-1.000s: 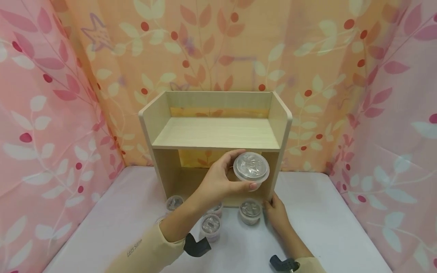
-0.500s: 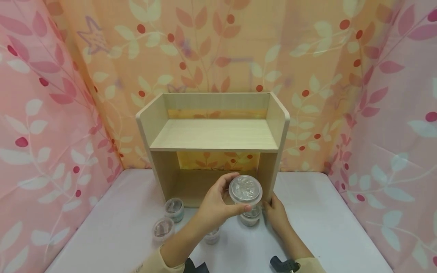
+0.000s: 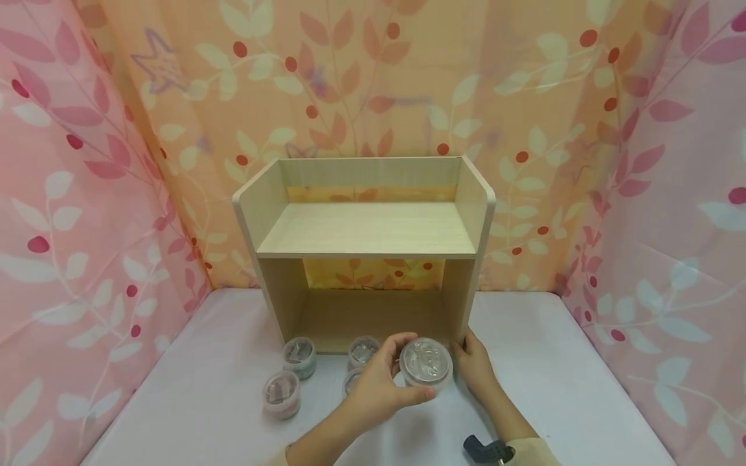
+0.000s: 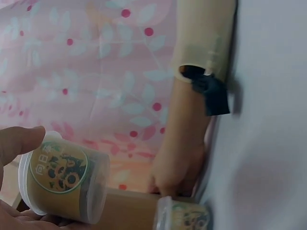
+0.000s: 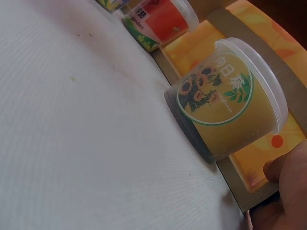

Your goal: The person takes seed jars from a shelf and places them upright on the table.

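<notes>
My left hand holds a clear lidded plastic tub between thumb and fingers, just in front of the wooden shelf. Its round label with sunflowers shows in the left wrist view, where the tub is clear of the white tabletop. Another sunflower-labelled tub stands upright on the table in the right wrist view, hidden behind the held one in the head view. My right hand grips the lower front edge of the shelf's right side panel, its fingers partly hidden behind it.
Several more lidded tubs stand left of my hands, among them a front-left tub, one at the shelf's left corner and a red-labelled tub. Both shelf levels are bare. Patterned curtains enclose the white table.
My left hand has lowered the held tub from in front of the shelf opening toward the table, over the standing tub. My right hand has stayed at the shelf's side panel.
</notes>
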`<move>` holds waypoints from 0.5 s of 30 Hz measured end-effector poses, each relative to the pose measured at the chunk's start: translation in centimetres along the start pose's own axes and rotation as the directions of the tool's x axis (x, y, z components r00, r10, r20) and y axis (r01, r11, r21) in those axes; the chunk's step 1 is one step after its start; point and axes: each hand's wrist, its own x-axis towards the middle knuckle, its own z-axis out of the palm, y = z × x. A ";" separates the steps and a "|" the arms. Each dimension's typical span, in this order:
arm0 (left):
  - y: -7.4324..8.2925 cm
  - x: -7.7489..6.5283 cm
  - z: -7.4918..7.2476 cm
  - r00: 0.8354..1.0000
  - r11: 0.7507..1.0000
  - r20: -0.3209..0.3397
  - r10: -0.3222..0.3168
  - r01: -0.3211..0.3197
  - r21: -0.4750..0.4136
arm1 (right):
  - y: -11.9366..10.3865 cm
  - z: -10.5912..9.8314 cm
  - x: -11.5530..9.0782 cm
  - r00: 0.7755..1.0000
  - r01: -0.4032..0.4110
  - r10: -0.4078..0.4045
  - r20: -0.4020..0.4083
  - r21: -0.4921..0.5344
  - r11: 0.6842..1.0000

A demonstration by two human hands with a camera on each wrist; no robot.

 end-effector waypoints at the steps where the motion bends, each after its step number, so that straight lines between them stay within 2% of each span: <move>1: -0.3 -0.1 0.2 1.000 1.000 0.003 -0.008 0.008 0.012 | 0.0 0.0 0.0 1.000 0.003 -0.003 0.004 0.003 1.000; 6: -1.5 -0.5 1.1 0.999 0.997 -0.015 -0.042 0.043 0.068 | -0.1 0.2 -0.2 1.000 -0.001 0.001 0.016 0.032 0.999; 15: -3.8 -1.0 2.5 0.995 0.993 -0.075 -0.062 0.069 0.094 | -0.3 0.1 0.1 1.000 0.026 -0.026 -0.010 0.013 1.000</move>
